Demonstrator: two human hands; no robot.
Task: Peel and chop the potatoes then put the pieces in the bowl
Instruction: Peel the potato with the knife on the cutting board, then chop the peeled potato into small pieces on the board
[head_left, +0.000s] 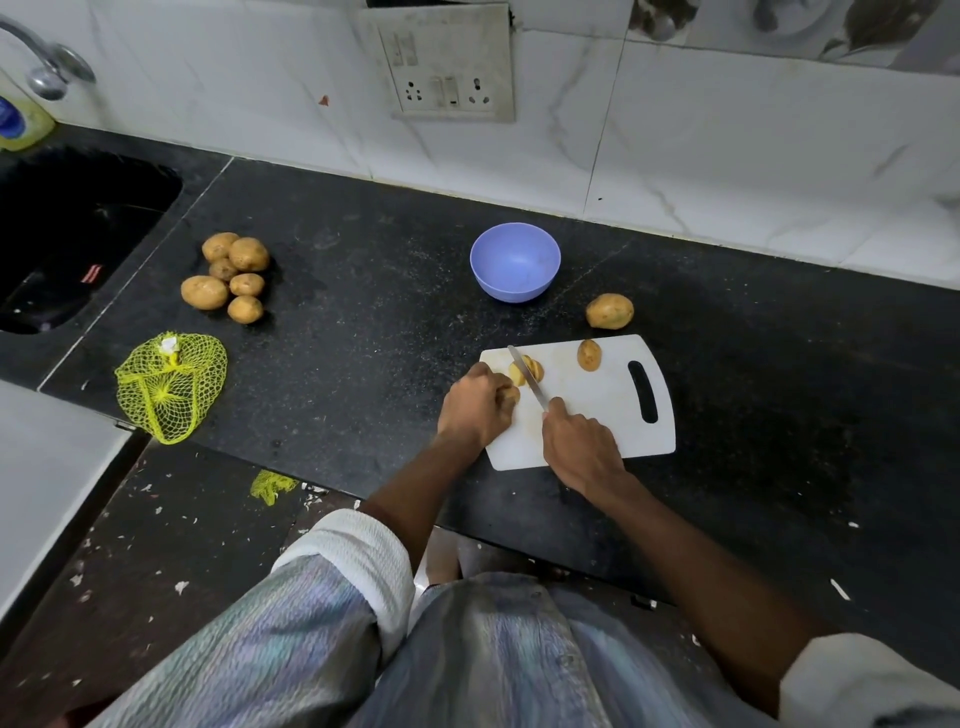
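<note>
Your right hand (582, 441) has its grip closed round the handle of the knife (527, 376), with the forefinger laid along the top of it. The blade slants away from you, up and to the left, across a potato (525, 370) on the left part of the white board (597, 410). Your left hand (475, 402) curls its grip over the near piece of that potato (511, 396) at the board's left edge, knuckles up. A potato half (589, 355) lies apart near the far edge of the board, skin still on. One whole potato (610, 311) sits on the black bench (363, 338) just beyond the board. The blue bowl (515, 261) stands farther back, between board and wall, with no pieces in it that you can see. Six more potatoes (228, 275) are heaped well to the left, near the sink (62, 234). A yellow net bag (169, 387) lies in front of them, by the bench edge.
</note>
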